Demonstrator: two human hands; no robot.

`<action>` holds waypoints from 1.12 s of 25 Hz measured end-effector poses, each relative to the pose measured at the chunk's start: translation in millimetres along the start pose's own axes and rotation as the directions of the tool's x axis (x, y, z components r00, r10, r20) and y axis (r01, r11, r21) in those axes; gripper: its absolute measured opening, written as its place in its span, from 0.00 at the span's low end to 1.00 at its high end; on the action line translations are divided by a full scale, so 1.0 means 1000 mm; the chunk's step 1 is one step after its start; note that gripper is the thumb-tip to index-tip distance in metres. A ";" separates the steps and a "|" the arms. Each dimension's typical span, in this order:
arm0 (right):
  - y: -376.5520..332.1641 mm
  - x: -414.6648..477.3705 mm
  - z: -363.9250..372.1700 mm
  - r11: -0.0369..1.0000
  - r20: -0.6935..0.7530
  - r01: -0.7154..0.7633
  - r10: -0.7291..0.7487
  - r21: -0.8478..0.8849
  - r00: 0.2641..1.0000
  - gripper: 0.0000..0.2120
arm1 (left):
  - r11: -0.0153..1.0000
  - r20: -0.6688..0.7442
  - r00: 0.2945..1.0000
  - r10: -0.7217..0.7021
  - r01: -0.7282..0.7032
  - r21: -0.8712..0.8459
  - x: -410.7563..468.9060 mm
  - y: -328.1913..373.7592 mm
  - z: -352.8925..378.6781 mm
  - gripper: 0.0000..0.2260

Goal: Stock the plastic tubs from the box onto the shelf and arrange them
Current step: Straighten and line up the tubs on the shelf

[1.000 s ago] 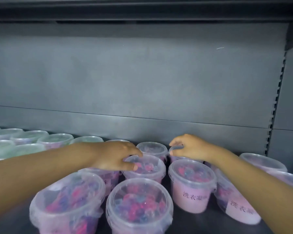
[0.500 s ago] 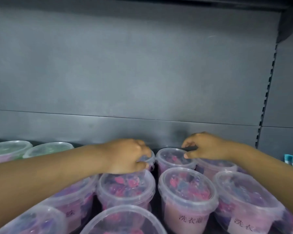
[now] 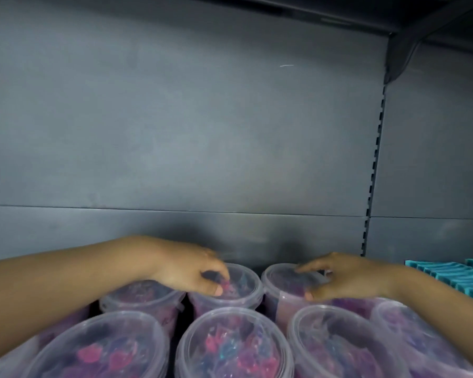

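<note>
Several clear plastic tubs with pink and blue contents fill the lower part of the head view. My left hand (image 3: 194, 271) grips the lid rim of a back-row tub (image 3: 241, 290), fingers curled over the top and thumb on the near edge. My right hand (image 3: 342, 279) holds the neighbouring back-row tub (image 3: 284, 293), fingers spread over its lid and thumb against its side. Closer to me stand a front-left tub (image 3: 101, 347), a front-middle tub (image 3: 232, 347) and a front-right tub (image 3: 339, 347). My forearms hide parts of the outer tubs.
The grey shelf back panel (image 3: 189, 159) rises right behind the back-row tubs. A slotted upright (image 3: 373, 170) runs down at the right. Teal ridged items (image 3: 459, 276) lie on the shelf to the right of my right wrist. The shelf above (image 3: 339, 6) caps the space.
Both hands have moved deeper toward the back panel with the back-row tubs under them. The view has moved closer and lower, and the greenish tubs at far left are out of frame.
</note>
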State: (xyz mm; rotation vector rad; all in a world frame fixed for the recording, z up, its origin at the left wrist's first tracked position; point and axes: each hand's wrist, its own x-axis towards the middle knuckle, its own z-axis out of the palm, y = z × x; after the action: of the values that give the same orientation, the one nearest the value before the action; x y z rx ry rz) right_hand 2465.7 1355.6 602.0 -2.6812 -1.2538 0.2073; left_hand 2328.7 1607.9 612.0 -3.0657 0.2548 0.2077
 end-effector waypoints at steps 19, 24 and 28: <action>-0.004 0.007 0.020 0.987 -0.198 0.001 -0.033 -0.159 0.980 0.25 | 0.983 0.062 0.991 -0.120 0.110 0.146 0.009 0.015 0.012 0.25; -0.005 0.001 0.010 0.992 -0.053 0.032 -0.039 -0.119 0.998 0.25 | 0.986 0.018 0.988 -0.154 0.155 -0.053 0.005 0.012 0.002 0.25; -0.004 -0.002 0.000 0.999 0.040 0.047 -0.047 -0.019 0.998 0.22 | 0.985 0.002 0.996 -0.085 0.084 -0.151 -0.006 -0.001 0.008 0.20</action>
State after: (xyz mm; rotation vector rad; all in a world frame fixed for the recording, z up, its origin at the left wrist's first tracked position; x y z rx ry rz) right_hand 2461.0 1356.3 602.6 -2.6740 -1.3360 0.2440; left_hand 2321.7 1610.4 605.1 -3.2185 0.1136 0.2261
